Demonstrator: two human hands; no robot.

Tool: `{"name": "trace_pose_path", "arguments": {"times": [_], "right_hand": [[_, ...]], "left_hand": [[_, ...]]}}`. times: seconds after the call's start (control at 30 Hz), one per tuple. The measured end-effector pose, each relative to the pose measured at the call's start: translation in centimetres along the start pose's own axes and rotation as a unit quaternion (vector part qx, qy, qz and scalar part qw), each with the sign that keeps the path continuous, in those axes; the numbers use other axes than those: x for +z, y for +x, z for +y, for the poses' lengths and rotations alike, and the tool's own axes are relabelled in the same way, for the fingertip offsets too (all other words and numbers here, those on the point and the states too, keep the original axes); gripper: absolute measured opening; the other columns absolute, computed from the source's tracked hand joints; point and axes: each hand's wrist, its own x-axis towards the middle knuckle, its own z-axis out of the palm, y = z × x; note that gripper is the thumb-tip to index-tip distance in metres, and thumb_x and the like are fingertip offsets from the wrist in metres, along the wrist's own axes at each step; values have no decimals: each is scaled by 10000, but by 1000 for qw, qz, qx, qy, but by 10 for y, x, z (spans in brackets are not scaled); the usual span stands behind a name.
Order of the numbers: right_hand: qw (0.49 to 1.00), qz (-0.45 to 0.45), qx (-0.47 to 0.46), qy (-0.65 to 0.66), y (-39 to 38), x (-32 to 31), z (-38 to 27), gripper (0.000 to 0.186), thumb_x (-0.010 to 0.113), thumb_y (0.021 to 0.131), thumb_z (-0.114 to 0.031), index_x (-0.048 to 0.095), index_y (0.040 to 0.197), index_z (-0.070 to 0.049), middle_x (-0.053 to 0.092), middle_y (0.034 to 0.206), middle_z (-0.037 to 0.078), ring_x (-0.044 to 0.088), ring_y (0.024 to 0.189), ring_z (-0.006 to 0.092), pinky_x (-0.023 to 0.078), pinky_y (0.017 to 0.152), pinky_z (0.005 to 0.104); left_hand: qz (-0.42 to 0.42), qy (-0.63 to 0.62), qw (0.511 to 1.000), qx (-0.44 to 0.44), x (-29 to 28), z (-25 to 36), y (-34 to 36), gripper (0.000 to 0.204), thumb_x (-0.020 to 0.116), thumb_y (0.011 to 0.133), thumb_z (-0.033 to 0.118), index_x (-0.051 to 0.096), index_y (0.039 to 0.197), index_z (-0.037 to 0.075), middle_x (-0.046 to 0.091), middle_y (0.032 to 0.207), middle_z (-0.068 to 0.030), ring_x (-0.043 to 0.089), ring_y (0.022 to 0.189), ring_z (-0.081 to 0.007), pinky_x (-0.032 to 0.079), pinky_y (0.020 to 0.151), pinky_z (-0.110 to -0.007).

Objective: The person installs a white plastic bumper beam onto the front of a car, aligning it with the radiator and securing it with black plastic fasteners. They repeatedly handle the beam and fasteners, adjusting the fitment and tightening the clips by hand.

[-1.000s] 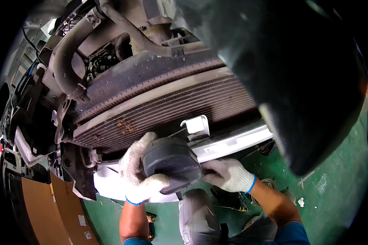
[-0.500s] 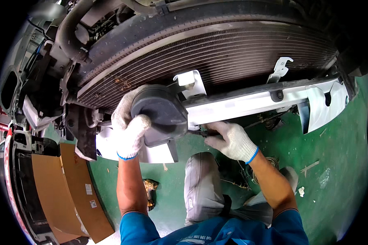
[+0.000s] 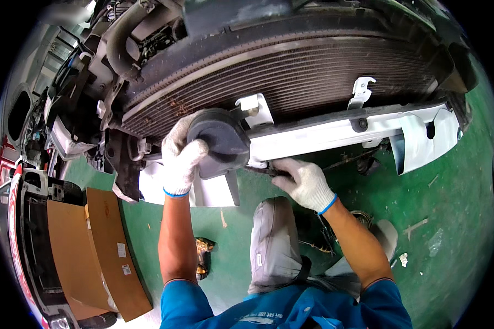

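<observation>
A black, rounded car horn [image 3: 220, 143] is in my left hand [image 3: 180, 156], which wears a white knit glove. Its thumb lies across the horn's front and its fingers reach behind the left side. The horn sits against the left part of a white metal crossbeam [image 3: 307, 140], near an upright white bracket [image 3: 256, 108]. Just right of the horn and under the beam, my gloved right hand [image 3: 306, 186] has its thumb and forefinger closed around the end of a dark cable [image 3: 268, 170]. The fingertips partly hide that end.
Behind the beam rises a finned radiator [image 3: 291, 71]. A second white bracket [image 3: 361, 92] stands to the right, above a bent white plate [image 3: 431, 140]. A yellow-and-black power tool [image 3: 203, 257] lies on the green floor. Brown cardboard [image 3: 101, 252] leans at lower left.
The whole view has shifted slightly, bringing more of the right side in. Both hands keep their grips, and the right one sits slightly closer to the horn.
</observation>
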Motion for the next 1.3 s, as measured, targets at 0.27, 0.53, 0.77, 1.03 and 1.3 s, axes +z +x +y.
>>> {"name": "trace_pose_path", "arguments": {"times": [0.27,0.53,0.77,1.03,1.3], "right_hand": [[995,-25,-25,-89,0,7,-5,357,774,888,-318,738,1138,-66,751,984,153,731,956,360,583,802,410],[983,-130,27,130,4,-64,-39,364,764,893,-221,724,1165,17,756,1002,192,738,910,289,571,823,361],[968,56,-167,-177,32,-90,-63,272,751,879,-251,713,1089,-82,702,916,106,707,850,329,562,756,449],[954,64,-207,-208,46,-95,-66,258,720,892,-200,697,1117,-75,698,963,85,685,871,315,563,757,435],[987,67,-128,-63,25,-70,-64,263,760,871,-115,694,1113,-34,726,1041,138,742,923,304,596,792,375]], "left_hand": [[-2,1,1000,2,3,0,-2,760,853,782,405,646,1326,-83,717,1198,-117,656,1104,-192,499,1025,-338],[-1,9,1000,1,0,1,-1,773,852,782,418,645,1331,-85,718,1195,-115,659,1104,-195,498,1027,-341],[6,-13,1000,0,1,-4,0,731,826,792,347,634,1338,-98,715,1221,-133,662,1121,-210,497,1040,-349],[0,-35,999,4,2,-6,-1,697,828,818,336,640,1334,-94,706,1231,-137,652,1136,-212,494,1041,-345],[1,-23,1000,1,1,-3,-2,707,824,819,379,653,1317,-93,703,1221,-134,654,1115,-210,497,1020,-343]]}}
